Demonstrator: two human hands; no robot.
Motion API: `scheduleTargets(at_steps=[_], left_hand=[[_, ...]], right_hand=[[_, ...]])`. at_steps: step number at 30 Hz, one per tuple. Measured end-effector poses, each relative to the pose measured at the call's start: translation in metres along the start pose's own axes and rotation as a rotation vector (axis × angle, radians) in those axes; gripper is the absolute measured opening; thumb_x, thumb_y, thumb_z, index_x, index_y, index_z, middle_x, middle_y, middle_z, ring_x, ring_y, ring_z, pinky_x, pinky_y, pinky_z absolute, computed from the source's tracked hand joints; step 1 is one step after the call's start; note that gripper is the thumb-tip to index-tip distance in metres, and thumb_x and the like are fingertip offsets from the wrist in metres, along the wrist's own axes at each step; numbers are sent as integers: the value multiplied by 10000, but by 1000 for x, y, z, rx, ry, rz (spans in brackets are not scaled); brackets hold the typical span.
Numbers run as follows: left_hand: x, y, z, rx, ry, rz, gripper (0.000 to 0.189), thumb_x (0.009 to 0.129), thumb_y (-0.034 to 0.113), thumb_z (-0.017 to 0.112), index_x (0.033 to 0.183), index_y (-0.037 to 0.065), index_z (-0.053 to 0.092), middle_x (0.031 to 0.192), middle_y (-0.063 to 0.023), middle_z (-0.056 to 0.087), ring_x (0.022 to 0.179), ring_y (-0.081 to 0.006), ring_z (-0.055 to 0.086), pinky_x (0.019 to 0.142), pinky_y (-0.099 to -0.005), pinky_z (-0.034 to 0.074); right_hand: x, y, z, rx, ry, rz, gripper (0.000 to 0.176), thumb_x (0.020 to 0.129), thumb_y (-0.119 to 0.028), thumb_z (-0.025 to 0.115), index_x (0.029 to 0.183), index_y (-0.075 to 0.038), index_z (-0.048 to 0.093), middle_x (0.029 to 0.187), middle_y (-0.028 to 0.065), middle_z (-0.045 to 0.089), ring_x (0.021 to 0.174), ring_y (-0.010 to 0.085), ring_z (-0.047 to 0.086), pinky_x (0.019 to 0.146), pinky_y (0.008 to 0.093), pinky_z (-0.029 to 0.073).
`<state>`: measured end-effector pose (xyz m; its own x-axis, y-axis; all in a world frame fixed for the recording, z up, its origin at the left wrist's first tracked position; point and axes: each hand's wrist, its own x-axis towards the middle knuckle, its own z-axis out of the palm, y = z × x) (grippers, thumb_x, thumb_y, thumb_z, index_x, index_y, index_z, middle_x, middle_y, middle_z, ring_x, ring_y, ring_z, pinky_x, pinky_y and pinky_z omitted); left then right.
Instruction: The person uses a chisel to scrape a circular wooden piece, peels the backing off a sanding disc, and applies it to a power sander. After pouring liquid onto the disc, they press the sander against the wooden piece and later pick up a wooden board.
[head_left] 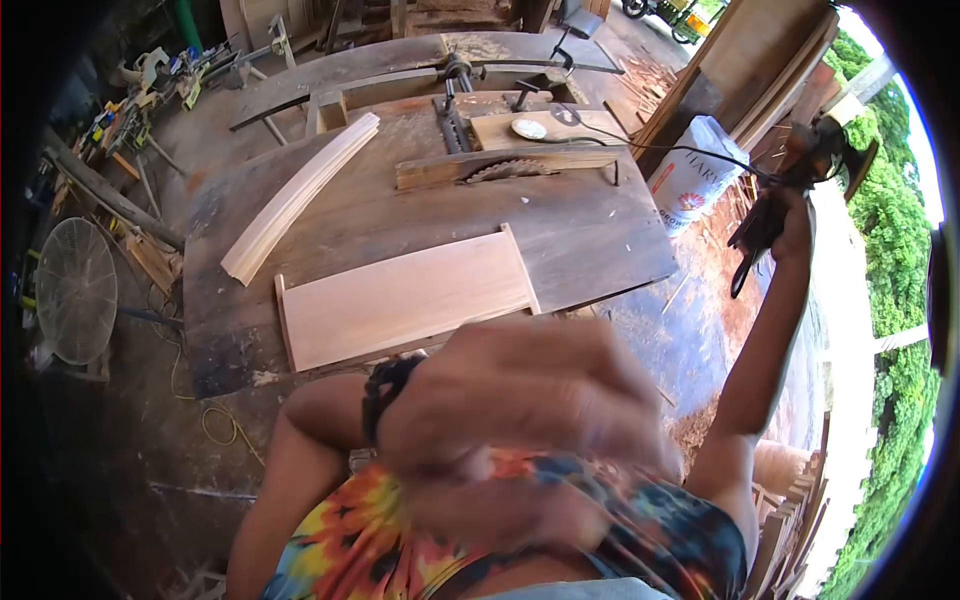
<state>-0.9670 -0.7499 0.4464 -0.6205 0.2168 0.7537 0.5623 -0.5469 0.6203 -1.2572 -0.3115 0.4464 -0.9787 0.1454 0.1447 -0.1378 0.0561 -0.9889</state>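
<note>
My right hand point(793, 228) is raised out at the far right, wrapped around a dark corded power tool point(815, 150) that looks like an angle grinder with a disc. Close to the camera, my left hand point(530, 400) is smeared by motion in front of my chest, its fingers bent. Whether it holds anything cannot be made out. Beyond it, a flat wooden panel point(405, 300) with a narrow strip at each end lies on the worn saw table point(600, 225). A long, curved wooden piece point(300, 200) rests to its left.
A circular saw blade point(505, 171) sticks up beside a wooden fence board point(425, 175). The tool's black cord point(690, 149) crosses above a white printed sack point(698, 175). A round fan point(77, 290) stands at left. Tall boards point(740, 70) lean at back right.
</note>
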Motion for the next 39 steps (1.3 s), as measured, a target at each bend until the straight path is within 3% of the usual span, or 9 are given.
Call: scheduleTargets(at_steps=[3, 7, 11, 13, 14, 21, 26, 32, 39], left_hand=[[-3, -79, 16, 449, -67, -84, 330, 1007, 308, 671, 1020, -17, 726, 964, -140, 705, 847, -196, 676, 742, -323, 537], [1, -214, 43, -118, 160, -1013, 740, 1030, 552, 547, 1411, -79, 499, 1261, -234, 632, 1105, -279, 637, 918, -387, 533], [73, -260, 85, -660, 363, -905, 814, 1018, 642, 475, 1428, -60, 434, 1345, -273, 579, 1247, -342, 563, 993, -425, 480], [115, -346, 64, -954, 421, -688, 488, 1065, 489, 485, 1156, 24, 599, 1075, -159, 723, 1004, -306, 692, 911, -475, 507], [135, -302, 79, -852, 698, -700, 364, 1093, 371, 456, 1019, 56, 621, 896, -86, 727, 836, -273, 703, 836, -437, 536], [152, -339, 28, -490, 448, -624, 144, 1042, 140, 516, 1009, 45, 620, 823, -118, 690, 737, -242, 690, 674, -370, 549], [181, -379, -79, -503, 767, -751, 212, 1032, 140, 509, 940, -5, 635, 808, -125, 689, 723, -242, 678, 691, -392, 574], [224, -465, -257, -169, 667, -780, 269, 1024, 170, 513, 826, 30, 630, 692, -99, 643, 618, -238, 625, 606, -378, 550], [282, -580, -422, -35, 948, -867, 180, 963, 99, 549, 802, 37, 602, 644, -103, 614, 479, -226, 570, 422, -368, 477]], right_hand=[[-63, -13, -27, 116, 23, -96, 223, 892, -141, 682, 1046, 20, 686, 857, 113, 718, 761, 215, 704, 705, 324, 577], [-156, -34, -57, 84, 56, -124, 297, 940, -204, 699, 1099, 48, 695, 903, 114, 721, 798, 204, 706, 724, 309, 572], [-213, -11, -70, -135, 71, -241, 252, 907, -183, 738, 1075, 1, 707, 856, 56, 705, 759, 152, 676, 681, 268, 522], [-226, 0, -73, -183, 61, -178, 269, 866, -159, 783, 1087, -61, 665, 892, 16, 682, 778, 109, 625, 699, 268, 482], [-225, 14, -79, -196, 101, -141, 305, 853, -154, 799, 1103, -74, 643, 916, 12, 674, 798, 98, 609, 715, 269, 475], [-269, 95, -73, -399, 306, -19, 666, 766, -106, 861, 1311, 0, 493, 1000, 47, 646, 829, 138, 602, 732, 288, 510], [-299, 163, -48, -200, 351, 223, 536, 787, -29, 794, 1248, -19, 520, 924, 0, 597, 787, 116, 564, 706, 282, 480], [-290, 191, -18, -129, 412, 347, 481, 775, -45, 786, 1200, -51, 562, 1009, 23, 602, 890, 141, 557, 826, 315, 470], [-251, 206, 3, -217, 505, 442, 490, 780, -36, 776, 1221, -58, 562, 975, -7, 597, 858, 110, 545, 785, 270, 447]])
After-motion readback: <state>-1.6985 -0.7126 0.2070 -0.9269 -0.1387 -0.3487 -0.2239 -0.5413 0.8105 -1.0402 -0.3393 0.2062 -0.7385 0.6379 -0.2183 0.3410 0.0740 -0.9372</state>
